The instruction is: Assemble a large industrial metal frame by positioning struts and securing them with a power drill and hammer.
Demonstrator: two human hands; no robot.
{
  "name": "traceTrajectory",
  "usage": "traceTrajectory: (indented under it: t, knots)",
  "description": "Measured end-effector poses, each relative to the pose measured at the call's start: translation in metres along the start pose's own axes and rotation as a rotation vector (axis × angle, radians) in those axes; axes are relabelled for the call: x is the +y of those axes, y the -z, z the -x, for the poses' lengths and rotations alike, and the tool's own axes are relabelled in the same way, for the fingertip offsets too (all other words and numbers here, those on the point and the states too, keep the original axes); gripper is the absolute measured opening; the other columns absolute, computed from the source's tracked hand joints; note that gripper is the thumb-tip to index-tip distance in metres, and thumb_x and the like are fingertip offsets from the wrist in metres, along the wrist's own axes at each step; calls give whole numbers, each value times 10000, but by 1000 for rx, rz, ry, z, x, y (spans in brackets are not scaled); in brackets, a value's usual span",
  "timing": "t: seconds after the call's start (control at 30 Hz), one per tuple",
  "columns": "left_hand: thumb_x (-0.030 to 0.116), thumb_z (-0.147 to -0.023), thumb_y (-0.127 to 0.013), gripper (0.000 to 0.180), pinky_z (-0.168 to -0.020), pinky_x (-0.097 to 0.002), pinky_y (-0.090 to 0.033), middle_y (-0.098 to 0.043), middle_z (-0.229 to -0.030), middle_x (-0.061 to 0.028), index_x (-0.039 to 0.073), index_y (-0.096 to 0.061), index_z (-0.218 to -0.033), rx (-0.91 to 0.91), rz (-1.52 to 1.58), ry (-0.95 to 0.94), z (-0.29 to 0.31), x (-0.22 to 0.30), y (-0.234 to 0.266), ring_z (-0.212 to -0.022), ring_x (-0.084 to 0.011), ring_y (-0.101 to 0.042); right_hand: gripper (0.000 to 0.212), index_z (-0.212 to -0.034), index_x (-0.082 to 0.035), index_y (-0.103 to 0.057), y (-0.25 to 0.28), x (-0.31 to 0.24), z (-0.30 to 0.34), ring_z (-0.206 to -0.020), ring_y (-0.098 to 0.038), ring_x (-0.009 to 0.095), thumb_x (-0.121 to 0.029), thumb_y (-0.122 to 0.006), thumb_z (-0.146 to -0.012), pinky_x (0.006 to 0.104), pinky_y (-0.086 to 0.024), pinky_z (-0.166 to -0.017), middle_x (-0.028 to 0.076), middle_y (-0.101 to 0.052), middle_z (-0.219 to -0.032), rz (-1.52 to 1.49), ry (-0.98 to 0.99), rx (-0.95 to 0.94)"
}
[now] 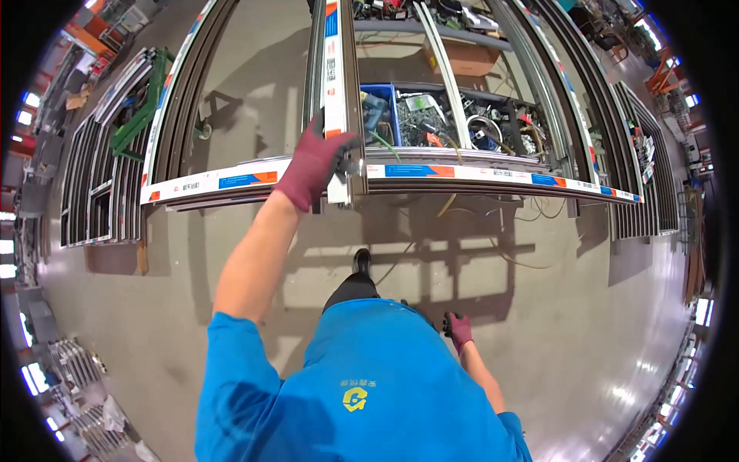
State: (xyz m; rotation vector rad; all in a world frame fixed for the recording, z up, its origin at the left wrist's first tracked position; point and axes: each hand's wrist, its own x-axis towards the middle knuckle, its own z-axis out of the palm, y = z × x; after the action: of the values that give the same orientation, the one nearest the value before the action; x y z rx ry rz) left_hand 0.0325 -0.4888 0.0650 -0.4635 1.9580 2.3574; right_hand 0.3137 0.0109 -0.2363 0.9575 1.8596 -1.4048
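My left hand [313, 162], in a maroon glove with dark fingertips, is closed around the near end of a metal window-frame profile [334, 92]. White protective film with blue and orange patches covers part of it. This bar lies lengthwise across the near crossbar [477, 174] of a large frame, and its end sticks out slightly toward me. Low at my right side hangs my right hand [459, 329] in a matching glove. Its fingers are loosely bent and apart, with nothing visible in them.
Beyond the crossbar are a blue bin [377, 115] with tools, trays of loose hardware [422, 115] and a cardboard box [462, 58]. Stacked frames [100, 185] stand left by a green stand [146, 115], with more frames [650, 169] right. Cables [523, 262] trail across the floor.
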Motion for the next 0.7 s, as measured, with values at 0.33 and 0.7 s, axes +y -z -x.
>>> traceTrajectory:
  t: [0.33,0.7]
  knots:
    - [176,-853,-823,651,-601,-375,-591,-695,-993,-153,-13,-452,-1352,-2,-183,-17,-127,-42,23,-744,-200,-694,241,-1013,-85,-713,-11,-33,0,-640,-636,174,-323,-689,-978,330,-488,-558,65,-693,-843,-35,-118,15]
    - [158,-883,-800,790,-636,-375,-604,-651,-1176,-159,56,-350,-1525,-24,-210,175,-124,-74,43,-873,-208,-691,230,-1021,-98,-722,20,-49,-46,-642,-649,183,-320,-698,-966,339,-494,-557,63,-703,-853,-55,-150,-12]
